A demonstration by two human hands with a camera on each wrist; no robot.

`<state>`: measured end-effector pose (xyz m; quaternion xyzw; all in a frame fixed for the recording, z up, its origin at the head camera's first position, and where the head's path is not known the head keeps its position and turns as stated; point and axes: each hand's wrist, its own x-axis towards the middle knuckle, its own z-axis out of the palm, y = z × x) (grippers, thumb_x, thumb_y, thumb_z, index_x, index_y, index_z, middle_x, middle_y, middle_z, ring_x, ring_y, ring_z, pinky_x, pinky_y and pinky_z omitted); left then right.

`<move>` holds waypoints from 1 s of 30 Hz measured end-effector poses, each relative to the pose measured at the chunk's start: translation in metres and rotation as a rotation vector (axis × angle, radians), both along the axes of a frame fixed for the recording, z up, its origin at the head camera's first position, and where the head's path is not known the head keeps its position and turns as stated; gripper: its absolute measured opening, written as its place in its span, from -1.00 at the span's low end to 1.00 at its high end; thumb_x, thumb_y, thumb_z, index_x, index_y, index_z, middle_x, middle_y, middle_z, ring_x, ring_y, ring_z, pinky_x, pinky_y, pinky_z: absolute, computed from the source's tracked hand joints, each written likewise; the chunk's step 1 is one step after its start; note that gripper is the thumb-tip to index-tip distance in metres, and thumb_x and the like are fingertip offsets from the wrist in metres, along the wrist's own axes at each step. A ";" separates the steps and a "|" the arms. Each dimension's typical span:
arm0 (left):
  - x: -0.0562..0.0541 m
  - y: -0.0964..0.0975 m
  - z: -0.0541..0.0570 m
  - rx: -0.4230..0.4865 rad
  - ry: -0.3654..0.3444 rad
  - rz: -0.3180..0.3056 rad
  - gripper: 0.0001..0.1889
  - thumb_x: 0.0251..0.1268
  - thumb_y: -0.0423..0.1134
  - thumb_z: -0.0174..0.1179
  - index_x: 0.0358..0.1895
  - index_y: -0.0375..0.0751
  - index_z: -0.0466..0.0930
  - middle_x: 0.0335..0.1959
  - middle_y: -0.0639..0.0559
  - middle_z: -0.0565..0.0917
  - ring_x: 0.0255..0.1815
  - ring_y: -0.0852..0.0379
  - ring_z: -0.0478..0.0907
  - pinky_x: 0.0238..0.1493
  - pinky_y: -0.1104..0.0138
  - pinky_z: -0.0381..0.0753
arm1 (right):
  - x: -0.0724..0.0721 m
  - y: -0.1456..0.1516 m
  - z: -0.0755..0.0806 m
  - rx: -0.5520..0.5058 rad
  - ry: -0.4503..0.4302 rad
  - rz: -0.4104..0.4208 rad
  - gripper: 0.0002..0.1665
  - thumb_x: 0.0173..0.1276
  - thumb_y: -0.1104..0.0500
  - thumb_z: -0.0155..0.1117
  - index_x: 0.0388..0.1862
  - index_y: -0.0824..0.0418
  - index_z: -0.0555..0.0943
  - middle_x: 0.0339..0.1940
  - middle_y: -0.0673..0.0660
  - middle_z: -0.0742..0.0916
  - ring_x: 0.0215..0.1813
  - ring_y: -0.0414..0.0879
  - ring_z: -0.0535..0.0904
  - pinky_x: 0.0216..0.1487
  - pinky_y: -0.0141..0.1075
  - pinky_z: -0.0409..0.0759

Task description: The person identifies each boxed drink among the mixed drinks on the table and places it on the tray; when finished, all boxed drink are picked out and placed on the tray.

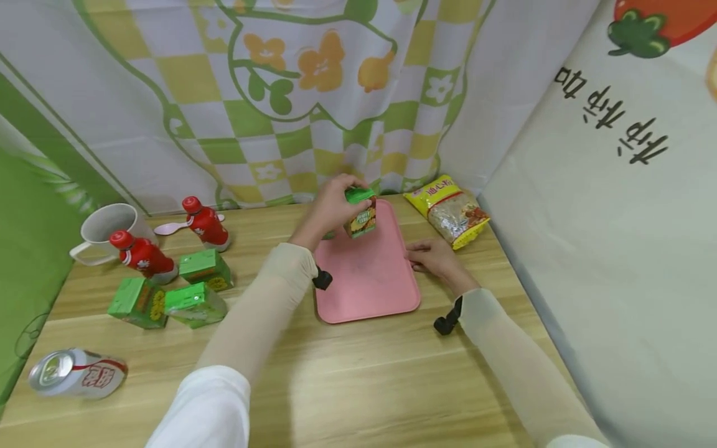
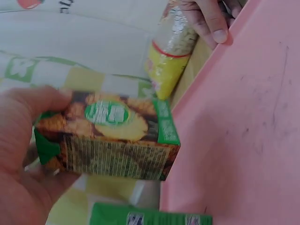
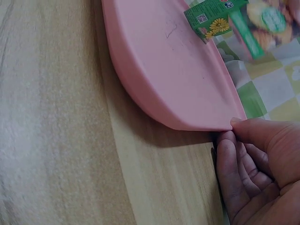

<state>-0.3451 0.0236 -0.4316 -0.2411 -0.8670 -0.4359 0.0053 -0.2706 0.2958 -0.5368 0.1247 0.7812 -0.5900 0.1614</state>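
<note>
A small drink carton [image 1: 361,219] with a green top and a pineapple picture is gripped by my left hand [image 1: 330,208]. It is over the far end of a pink tray [image 1: 366,280]; in the left wrist view the carton [image 2: 112,136] is tilted sideways. Thumb and fingers of my right hand [image 1: 439,260] pinch the tray's right rim, as the right wrist view shows [image 3: 262,164]. A second green carton [image 3: 213,18] with yellow flowers is at the tray's far left side, mostly behind my left hand in the head view.
Right of the tray lies a yellow food packet [image 1: 448,211]. On the left are green cartons [image 1: 204,269], two red-capped bottles [image 1: 207,223], a white mug [image 1: 112,230], a pink spoon [image 1: 170,228] and a can on its side [image 1: 81,373]. A patterned curtain [image 1: 302,143] hangs behind the table.
</note>
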 end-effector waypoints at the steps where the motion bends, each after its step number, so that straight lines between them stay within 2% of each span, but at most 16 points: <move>1: -0.002 0.003 -0.001 -0.006 0.003 0.023 -0.71 0.30 -0.10 0.42 0.04 -0.02 0.70 -0.01 0.05 0.59 -0.04 0.09 0.54 -0.06 0.24 0.59 | 0.000 -0.001 0.000 0.000 0.002 0.004 -0.52 0.43 0.21 0.39 0.23 0.43 0.60 -0.02 0.28 0.73 -0.24 -0.22 0.69 -0.13 -0.32 0.69; 8: -0.012 0.019 -0.010 -0.079 -0.008 0.250 -0.72 0.20 -0.18 0.46 -0.03 -0.08 0.72 -0.04 -0.06 0.56 -0.09 0.01 0.52 -0.12 0.19 0.58 | -0.001 -0.005 -0.001 0.016 0.002 0.002 -0.58 0.42 0.21 0.40 0.18 0.40 0.64 -0.08 0.26 0.74 -0.29 -0.18 0.70 -0.20 -0.32 0.70; 12: -0.017 0.027 -0.014 -0.151 -0.001 0.315 -0.71 0.20 -0.17 0.46 -0.02 -0.07 0.70 0.01 -0.08 0.56 -0.04 -0.03 0.53 -0.09 0.16 0.57 | -0.001 -0.004 -0.002 0.025 -0.004 -0.002 -0.59 0.42 0.21 0.40 0.17 0.38 0.65 -0.09 0.26 0.75 -0.29 -0.16 0.70 -0.20 -0.32 0.70; 17: -0.024 0.037 -0.015 -0.199 0.015 0.320 -0.59 0.19 -0.17 0.45 0.12 -0.13 0.68 0.08 -0.14 0.53 0.07 -0.07 0.50 0.04 0.15 0.54 | 0.000 -0.002 -0.002 0.024 -0.004 -0.007 -0.58 0.42 0.20 0.40 0.18 0.39 0.64 -0.08 0.26 0.75 -0.28 -0.15 0.70 -0.19 -0.32 0.70; 21: -0.027 0.042 -0.018 -0.253 0.005 0.305 -0.48 0.21 -0.14 0.43 0.25 -0.18 0.63 0.14 -0.22 0.48 0.09 -0.12 0.49 0.05 0.13 0.55 | 0.001 -0.004 -0.001 0.009 0.000 -0.002 -0.57 0.42 0.20 0.39 0.18 0.40 0.64 -0.07 0.28 0.75 -0.28 -0.15 0.70 -0.17 -0.31 0.70; 23: -0.027 0.044 -0.019 -0.303 0.014 0.307 -0.57 0.22 -0.11 0.43 0.12 -0.21 0.69 0.10 -0.23 0.47 0.07 -0.13 0.49 0.03 0.11 0.55 | 0.001 -0.005 0.000 0.002 -0.003 -0.001 -0.58 0.43 0.21 0.39 0.18 0.41 0.64 -0.06 0.28 0.75 -0.28 -0.16 0.70 -0.16 -0.31 0.70; 26: -0.026 0.049 -0.019 -0.368 0.039 0.308 -0.70 0.22 -0.04 0.42 -0.22 -0.22 0.72 0.03 -0.24 0.47 0.04 -0.13 0.46 -0.05 0.11 0.56 | 0.002 -0.005 0.002 0.010 0.000 -0.011 -0.60 0.43 0.22 0.38 0.16 0.39 0.66 -0.06 0.27 0.75 -0.28 -0.17 0.70 -0.18 -0.31 0.70; 28: -0.025 0.053 -0.019 -0.381 0.040 0.307 -0.67 0.20 0.01 0.42 -0.41 -0.20 0.63 0.02 -0.25 0.44 0.00 -0.12 0.44 -0.13 0.11 0.57 | 0.002 -0.004 0.003 0.014 0.001 -0.021 -0.62 0.43 0.22 0.38 0.15 0.38 0.66 -0.06 0.26 0.75 -0.28 -0.18 0.70 -0.19 -0.32 0.70; 30: -0.025 0.057 -0.019 -0.375 0.030 0.304 -0.62 0.19 0.04 0.42 -0.49 -0.18 0.55 0.06 -0.26 0.41 -0.04 -0.11 0.44 -0.19 0.11 0.57 | 0.001 -0.003 0.002 0.015 0.006 -0.021 -0.62 0.43 0.21 0.38 0.15 0.38 0.66 -0.07 0.26 0.75 -0.28 -0.18 0.70 -0.20 -0.32 0.70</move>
